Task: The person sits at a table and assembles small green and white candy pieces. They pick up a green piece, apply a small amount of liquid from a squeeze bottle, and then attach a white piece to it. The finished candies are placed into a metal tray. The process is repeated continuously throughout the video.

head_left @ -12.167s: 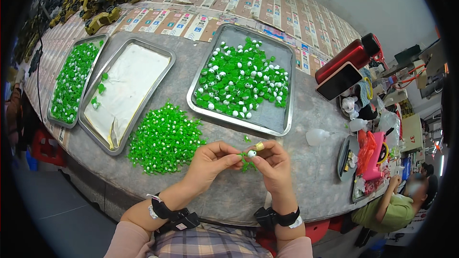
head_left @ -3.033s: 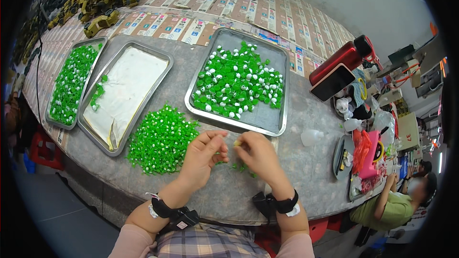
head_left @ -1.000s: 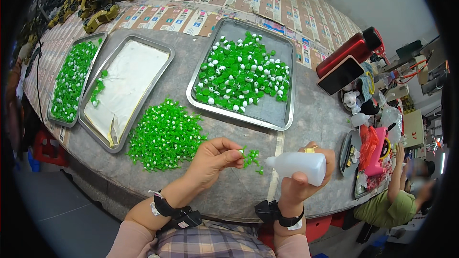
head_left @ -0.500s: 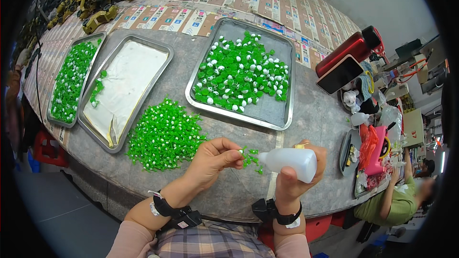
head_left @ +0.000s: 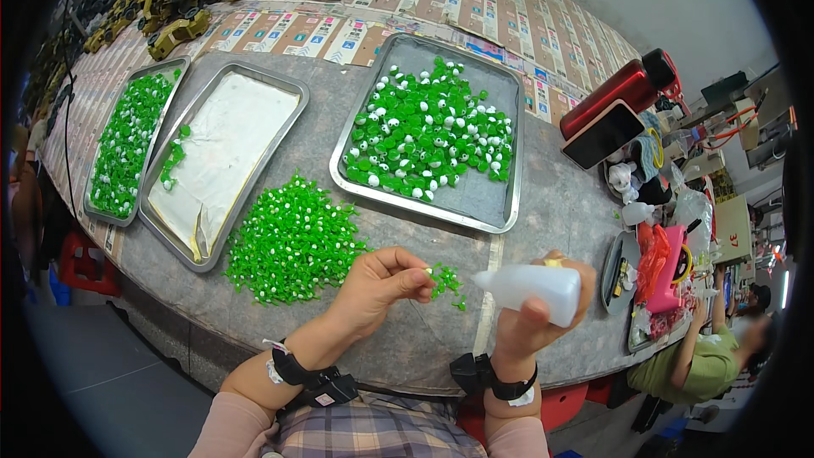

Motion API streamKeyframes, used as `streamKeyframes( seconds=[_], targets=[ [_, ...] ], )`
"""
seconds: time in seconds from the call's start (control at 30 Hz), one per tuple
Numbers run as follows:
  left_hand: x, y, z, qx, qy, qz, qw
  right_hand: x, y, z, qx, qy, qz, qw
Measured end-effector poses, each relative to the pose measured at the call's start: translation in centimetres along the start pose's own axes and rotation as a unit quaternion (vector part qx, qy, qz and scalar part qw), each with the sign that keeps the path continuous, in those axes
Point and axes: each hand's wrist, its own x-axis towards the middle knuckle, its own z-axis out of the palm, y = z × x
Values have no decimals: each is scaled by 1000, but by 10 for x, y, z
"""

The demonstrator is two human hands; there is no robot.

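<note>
My right hand (head_left: 519, 335) is wrapped round a translucent white squeeze bottle (head_left: 530, 290), tilted with its nozzle pointing left. My left hand (head_left: 366, 295) has thumb and forefinger pinched on a tiny green plastic piece, mostly hidden by the fingertips. Just beyond those fingertips, a few loose green pieces (head_left: 446, 278) lie on the grey tabletop, and the nozzle is a little apart from them. Beside my left hand spreads a heap of small green pieces with white spots (head_left: 292, 242). Farther off, a metal tray (head_left: 422, 211) holds many green parts with white ball-shaped ends.
A metal tray lined with white (head_left: 229, 127) has several green pieces at its left edge; a fuller green tray (head_left: 131, 148) stands beyond it. Red bottle (head_left: 615, 93), phone (head_left: 604, 132) and pink container (head_left: 670, 267) stand right. A person in green (head_left: 699, 360) sits at far right.
My right hand and the squeeze bottle have moved right, so the nozzle is farther from my left fingertips. My left hand has barely shifted, still pinching.
</note>
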Motion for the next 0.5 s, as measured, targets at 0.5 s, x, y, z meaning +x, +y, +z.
streamKeyframes(
  seconds=[0.5],
  targets=[
    [-1, -2, 2, 105, 22, 128, 986, -3, 11, -5, 60, -33, -7, 998]
  ],
)
